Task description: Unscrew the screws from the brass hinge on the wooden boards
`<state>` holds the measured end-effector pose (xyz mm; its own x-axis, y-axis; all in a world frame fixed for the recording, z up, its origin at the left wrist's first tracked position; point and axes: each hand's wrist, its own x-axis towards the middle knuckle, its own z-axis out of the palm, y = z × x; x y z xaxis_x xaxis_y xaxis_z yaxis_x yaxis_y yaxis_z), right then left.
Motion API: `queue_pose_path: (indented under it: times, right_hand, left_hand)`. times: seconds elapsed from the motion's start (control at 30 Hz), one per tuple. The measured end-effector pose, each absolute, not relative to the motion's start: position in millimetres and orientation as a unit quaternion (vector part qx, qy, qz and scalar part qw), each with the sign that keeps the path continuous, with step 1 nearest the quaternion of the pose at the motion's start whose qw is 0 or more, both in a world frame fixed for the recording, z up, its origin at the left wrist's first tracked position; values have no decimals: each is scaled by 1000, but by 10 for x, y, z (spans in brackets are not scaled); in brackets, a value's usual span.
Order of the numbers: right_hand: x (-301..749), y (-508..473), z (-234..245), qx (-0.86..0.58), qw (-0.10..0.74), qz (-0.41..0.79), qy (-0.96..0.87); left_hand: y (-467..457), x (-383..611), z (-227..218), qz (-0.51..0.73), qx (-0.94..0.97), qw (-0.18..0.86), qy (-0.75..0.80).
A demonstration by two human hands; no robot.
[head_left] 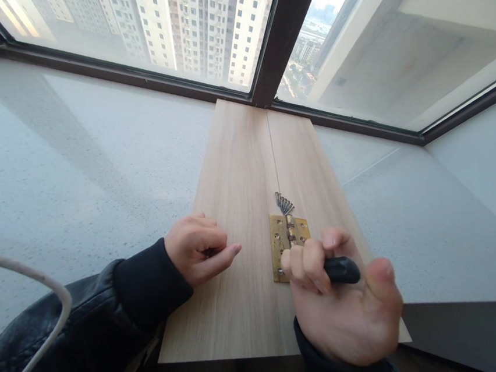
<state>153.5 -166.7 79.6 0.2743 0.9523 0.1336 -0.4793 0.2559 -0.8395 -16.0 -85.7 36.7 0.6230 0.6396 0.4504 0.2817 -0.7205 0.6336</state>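
My right hand [345, 311] is wrapped around a black-handled screwdriver [343, 270], held sideways over the lower right of a brass hinge [275, 247]. The fingers hide its shaft and tip and cover part of the hinge. Opened flat, the hinge lies on a pale wooden board [219, 212], with its knuckle close to the seam line. Just beyond it is a small fanned pile of screws [283, 203]. My left hand [199, 249] rests at the board's left side, fingers curled into a loose fist and thumb pointing toward the hinge. I see nothing in it.
The board lies on a white speckled sill [116, 146], its far end against a dark window frame [260, 85]. Its near edge overhangs a dark gap. A white cable [42, 282] loops across my left sleeve. Tall buildings stand beyond the glass.
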Motion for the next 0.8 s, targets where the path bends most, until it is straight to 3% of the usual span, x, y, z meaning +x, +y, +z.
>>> queue_pose_path:
  times: [0.33, 0.63, 0.8]
  right_hand:
    - [1569, -1746, 704, -432, 745, 376, -342]
    - [1516, -1647, 800, -349, 741, 486, -306]
    - [1621, -1766, 777, -379, 751, 450, -300]
  left_hand:
    - [-854, -161, 377, 331, 867, 256, 270]
    - [-852, -160, 355, 343, 859, 271, 267]
    - [-855, -160, 365, 339, 859, 272, 270]
